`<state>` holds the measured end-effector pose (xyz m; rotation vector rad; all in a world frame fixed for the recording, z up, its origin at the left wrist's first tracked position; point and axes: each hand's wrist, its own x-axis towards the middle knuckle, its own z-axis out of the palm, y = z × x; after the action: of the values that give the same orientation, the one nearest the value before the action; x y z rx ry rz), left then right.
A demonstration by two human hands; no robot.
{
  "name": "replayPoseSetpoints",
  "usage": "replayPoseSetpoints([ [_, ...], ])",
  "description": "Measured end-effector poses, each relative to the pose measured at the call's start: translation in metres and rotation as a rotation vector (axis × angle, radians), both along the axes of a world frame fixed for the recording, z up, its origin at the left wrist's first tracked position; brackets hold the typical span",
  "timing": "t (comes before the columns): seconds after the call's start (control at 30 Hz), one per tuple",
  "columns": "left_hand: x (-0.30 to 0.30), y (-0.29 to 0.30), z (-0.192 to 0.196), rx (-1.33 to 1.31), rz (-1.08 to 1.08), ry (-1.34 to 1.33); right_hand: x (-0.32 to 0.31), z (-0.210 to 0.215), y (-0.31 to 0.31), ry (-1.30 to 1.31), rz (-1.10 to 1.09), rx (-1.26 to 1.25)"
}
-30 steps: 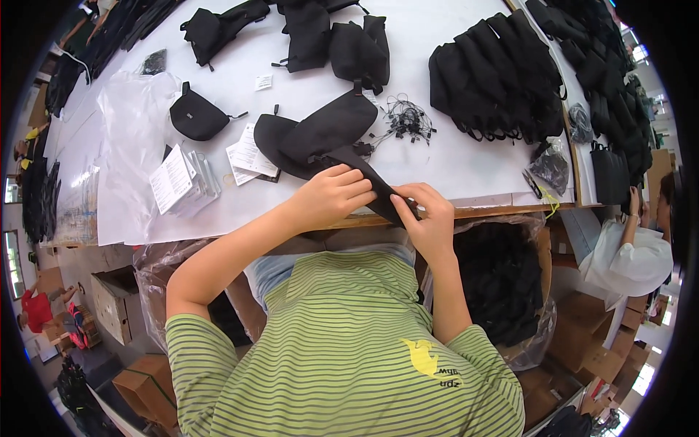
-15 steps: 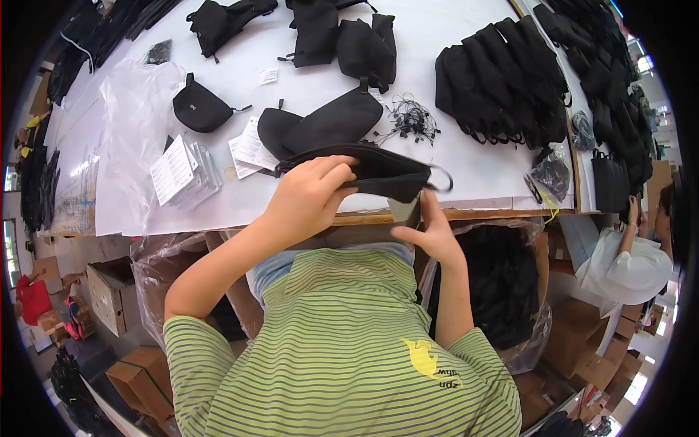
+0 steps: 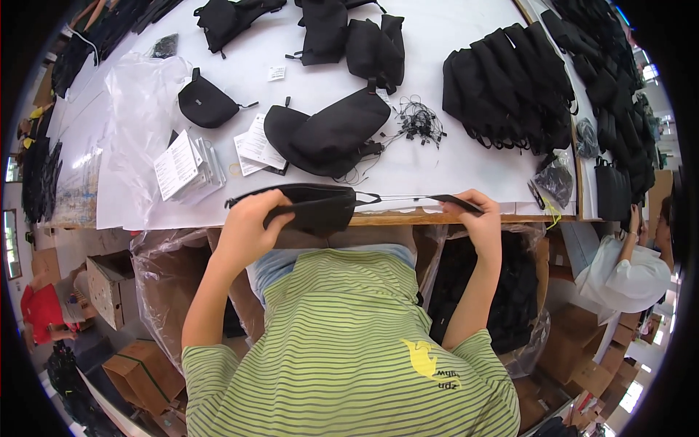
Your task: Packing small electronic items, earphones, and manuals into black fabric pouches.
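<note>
My left hand is closed on a black fabric pouch at the table's near edge. A small strap loop sticks out from the pouch's right end. From it a thin cord runs taut to a dark hang tag, which my right hand pinches between thumb and fingers. Just beyond lie more black pouches, overlapping. A tangle of black tag cords rests to their right.
White paper cards are stacked at the left, beside clear plastic sheeting. Another pouch lies nearby. A row of black pouches covers the right side. Below the table edge stands a plastic-lined box. A co-worker in white is at right.
My left hand has carried the pouch left and turned it. The right hand has moved right and up from beside the pouch, drawing the tag out until its cord is taut.
</note>
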<state>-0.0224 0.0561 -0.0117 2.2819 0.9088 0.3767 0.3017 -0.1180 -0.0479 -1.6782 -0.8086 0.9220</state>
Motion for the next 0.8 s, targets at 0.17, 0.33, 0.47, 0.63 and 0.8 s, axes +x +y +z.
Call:
replayPoseSetpoints([
  [0.17, 0.01, -0.026, -0.004, -0.215, -0.105, 0.012, -0.013, -0.026, 0.023, 0.982, -0.653, 0.494],
  [0.33, 0.022, -0.039, -0.007, -0.136, -0.204, 0.005, -0.047, -0.052, 0.045, 1.123, -0.444, 0.498],
  [0.47, 0.019, -0.038, -0.005, -0.131, -0.209, -0.007, -0.058, -0.029, 0.066, 0.739, -0.783, 0.31],
  [0.63, 0.013, -0.037, -0.005, -0.08, -0.282, -0.021, -0.06, -0.021, 0.06, 0.041, -0.326, 0.392],
  [0.8, 0.03, -0.041, -0.009, -0.019, -0.325, -0.17, -0.092, 0.046, 0.056, -0.458, 0.495, -0.197],
])
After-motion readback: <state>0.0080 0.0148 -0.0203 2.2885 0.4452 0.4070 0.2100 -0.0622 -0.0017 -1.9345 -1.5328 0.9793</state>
